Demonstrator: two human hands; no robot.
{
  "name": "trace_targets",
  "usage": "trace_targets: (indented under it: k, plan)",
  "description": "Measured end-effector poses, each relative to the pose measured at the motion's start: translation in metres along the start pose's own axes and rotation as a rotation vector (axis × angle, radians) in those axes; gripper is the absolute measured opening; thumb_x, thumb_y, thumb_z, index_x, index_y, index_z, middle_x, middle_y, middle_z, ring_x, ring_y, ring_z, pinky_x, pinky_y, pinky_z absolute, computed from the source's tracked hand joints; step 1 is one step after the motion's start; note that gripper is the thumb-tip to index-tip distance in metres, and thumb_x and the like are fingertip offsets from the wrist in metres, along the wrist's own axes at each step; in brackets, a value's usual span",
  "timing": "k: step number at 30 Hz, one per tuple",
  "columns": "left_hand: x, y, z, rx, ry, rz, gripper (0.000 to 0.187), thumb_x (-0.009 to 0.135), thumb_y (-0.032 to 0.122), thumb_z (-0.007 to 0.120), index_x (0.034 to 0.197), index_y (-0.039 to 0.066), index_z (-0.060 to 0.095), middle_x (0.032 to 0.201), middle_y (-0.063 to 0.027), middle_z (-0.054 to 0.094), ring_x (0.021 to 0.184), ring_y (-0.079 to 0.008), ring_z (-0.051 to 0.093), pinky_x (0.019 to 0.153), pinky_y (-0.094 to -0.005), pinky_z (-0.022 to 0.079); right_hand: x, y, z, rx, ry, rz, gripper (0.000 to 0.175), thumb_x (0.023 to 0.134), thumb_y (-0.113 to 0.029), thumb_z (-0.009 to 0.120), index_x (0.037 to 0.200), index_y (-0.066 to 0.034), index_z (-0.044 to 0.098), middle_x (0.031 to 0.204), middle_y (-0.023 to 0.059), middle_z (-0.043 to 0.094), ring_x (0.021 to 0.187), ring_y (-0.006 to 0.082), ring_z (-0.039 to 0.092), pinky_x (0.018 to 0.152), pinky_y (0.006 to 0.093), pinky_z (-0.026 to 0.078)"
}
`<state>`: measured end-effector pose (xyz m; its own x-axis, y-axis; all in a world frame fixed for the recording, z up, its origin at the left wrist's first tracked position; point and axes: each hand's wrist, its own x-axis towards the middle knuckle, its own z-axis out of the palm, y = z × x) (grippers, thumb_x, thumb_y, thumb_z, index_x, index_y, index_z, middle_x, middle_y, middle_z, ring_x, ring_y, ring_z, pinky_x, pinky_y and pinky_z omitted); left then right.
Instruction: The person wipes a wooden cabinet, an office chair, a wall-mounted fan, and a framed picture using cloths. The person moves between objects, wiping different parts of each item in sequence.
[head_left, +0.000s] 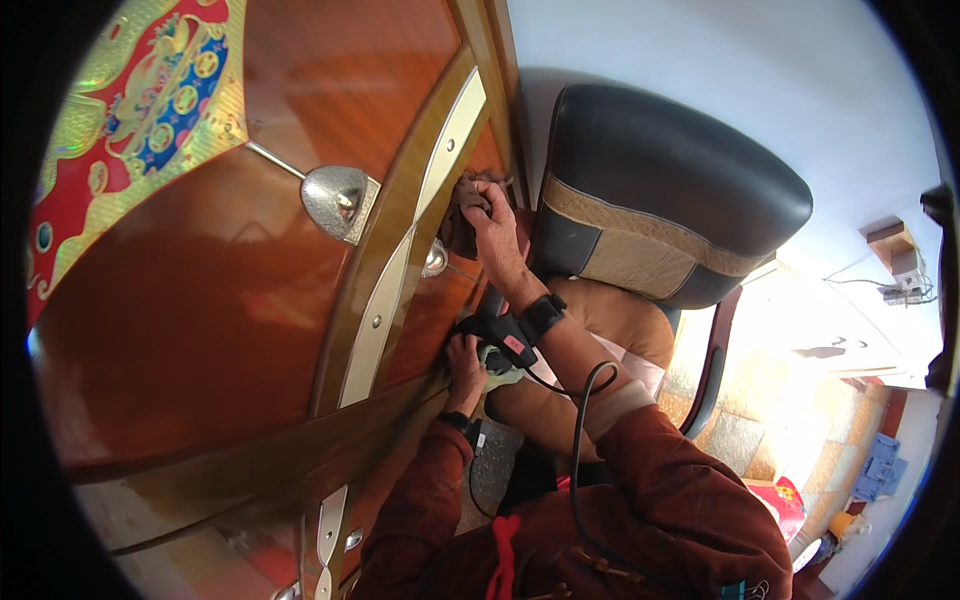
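My right hand (491, 225) pinches a crumpled brown cloth (466, 225) against the glossy brown wooden cabinet door (439, 300), close to the door's silver handle (435, 259). A black strap (541, 313) goes round that wrist, with a cabled black device (506, 337) beside it. Lower down, my left hand (466, 371) rests with bent fingers near the cabinet's lower edge. Next to it lies a pale green cloth (502, 375) with something dark on it. Whether the left fingers hold anything is partly hidden.
A black and tan padded chair (675, 180) stands close on the right, its brown seat (622, 307) beneath my right arm. Another silver handle (341, 202) juts from the left door, near a shiny patterned decoration (172, 97). A black cable (577, 450) loops over my sleeve.
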<state>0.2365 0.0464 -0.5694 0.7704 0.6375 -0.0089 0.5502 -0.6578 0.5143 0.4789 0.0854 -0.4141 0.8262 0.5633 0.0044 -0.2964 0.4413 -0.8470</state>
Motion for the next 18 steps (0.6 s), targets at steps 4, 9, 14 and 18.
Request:
trace_targets:
  k: [4,9,14,18]
  plan:
    - [-0.012,-0.004,-0.013,0.032,-0.114,-0.033,0.061,0.062,-0.007,0.075,0.115,0.013,0.050,0.120,-0.0199,0.046,0.112,-0.0450,0.047,0.095,-0.0545,0.042,-0.021,0.035,-0.007,-0.289,-0.006,-0.171,0.030,0.089,-0.007,0.060,0.118,-0.0053,0.056,0.101,0.0105,0.061,0.094,0.0211,0.060,0.084,0.0336,0.049]
    - [-0.022,-0.014,-0.018,0.162,-0.152,0.101,0.060,0.065,-0.004,0.076,0.116,0.013,0.049,0.120,-0.0181,0.046,0.110,-0.0426,0.049,0.092,-0.0521,0.047,-0.109,0.122,-0.066,-0.775,-0.547,0.200,0.035,0.078,-0.005,0.062,0.113,-0.0050,0.063,0.105,0.0200,0.067,0.104,0.0354,0.065,0.090,0.0413,0.052]
    - [-0.024,-0.014,-0.019,0.189,-0.263,0.116,0.053,0.071,-0.003,0.071,0.117,0.012,0.048,0.119,-0.0198,0.044,0.111,-0.0442,0.048,0.091,-0.0537,0.047,-0.105,0.126,-0.089,-0.905,-0.277,-0.146,0.035,0.078,-0.006,0.061,0.113,-0.0053,0.064,0.109,0.0213,0.063,0.106,0.0386,0.062,0.090,0.0448,0.052]
    - [-0.015,-0.013,-0.015,0.122,-0.319,0.056,0.053,0.069,-0.009,0.064,0.115,0.012,0.050,0.117,-0.0219,0.043,0.109,-0.0477,0.045,0.093,-0.0550,0.042,-0.037,0.113,-0.122,-1.266,-0.127,-0.148,0.048,0.077,-0.006,0.064,0.124,-0.0138,0.060,0.117,0.0215,0.058,0.115,0.0428,0.055,0.096,0.0486,0.052]
